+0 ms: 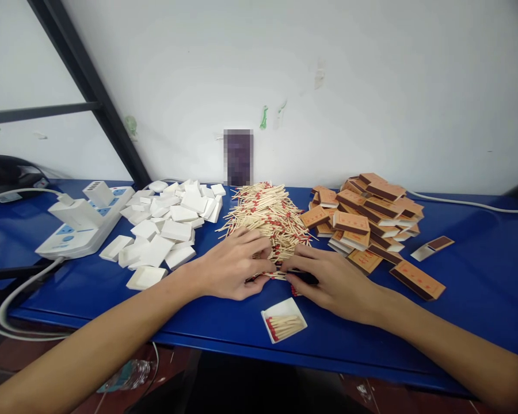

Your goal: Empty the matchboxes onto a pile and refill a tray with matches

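Observation:
My left hand (244,265) and my right hand (317,274) meet at the near edge of a heap of red-tipped matches (270,215). Between the fingertips of both hands lies a small bunch of matches (277,275), with a few red heads showing under my right fingers. The fingers of each hand are bent and pinched together. Just in front of the hands, a white matchbox tray (294,309) rests on the table, partly filled with matches lying side by side. How many matches my fingers hold is hidden.
White empty trays (172,230) are piled at the left, beside a power strip (80,236) with chargers and cables. Orange matchbox sleeves (366,210) form a pile at the right, several lying loose. A white wall stands behind the blue table (224,325).

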The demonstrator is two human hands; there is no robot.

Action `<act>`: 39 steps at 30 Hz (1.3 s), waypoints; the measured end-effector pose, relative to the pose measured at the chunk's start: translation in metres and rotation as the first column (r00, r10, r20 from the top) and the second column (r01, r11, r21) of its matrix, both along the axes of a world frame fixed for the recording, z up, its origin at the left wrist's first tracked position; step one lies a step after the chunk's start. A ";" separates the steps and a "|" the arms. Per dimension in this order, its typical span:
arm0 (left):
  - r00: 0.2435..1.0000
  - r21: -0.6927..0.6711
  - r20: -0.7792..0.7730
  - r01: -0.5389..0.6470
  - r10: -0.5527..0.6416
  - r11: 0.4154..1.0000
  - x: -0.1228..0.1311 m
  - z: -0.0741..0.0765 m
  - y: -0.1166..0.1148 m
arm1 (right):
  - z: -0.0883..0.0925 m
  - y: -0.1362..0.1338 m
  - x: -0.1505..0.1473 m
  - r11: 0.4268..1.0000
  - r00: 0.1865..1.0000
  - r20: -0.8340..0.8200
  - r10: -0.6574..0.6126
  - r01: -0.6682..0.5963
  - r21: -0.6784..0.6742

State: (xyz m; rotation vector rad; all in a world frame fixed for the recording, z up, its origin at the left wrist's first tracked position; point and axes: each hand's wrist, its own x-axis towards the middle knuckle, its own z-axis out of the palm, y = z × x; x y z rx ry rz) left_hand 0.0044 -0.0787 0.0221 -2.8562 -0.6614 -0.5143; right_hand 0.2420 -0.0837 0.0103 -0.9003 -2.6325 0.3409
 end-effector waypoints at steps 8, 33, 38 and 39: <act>1.000 -0.002 -0.004 -0.015 0.015 1.000 0.000 0.002 0.000 | -0.006 0.007 0.004 0.999 0.999 -0.030 -0.045 0.045 0.002; 0.999 0.050 0.050 -0.021 0.019 0.999 0.001 -0.002 0.002 | -0.002 0.016 0.019 1.000 0.995 0.101 -0.001 0.000 0.014; 0.998 0.061 0.053 -0.032 0.029 0.998 0.001 -0.002 0.001 | 0.001 0.017 0.019 1.000 0.992 0.129 -0.003 0.005 -0.014; 0.998 0.067 0.055 -0.033 0.029 0.997 0.001 -0.002 0.001 | 0.002 0.016 0.020 1.000 0.991 0.131 0.000 0.002 -0.017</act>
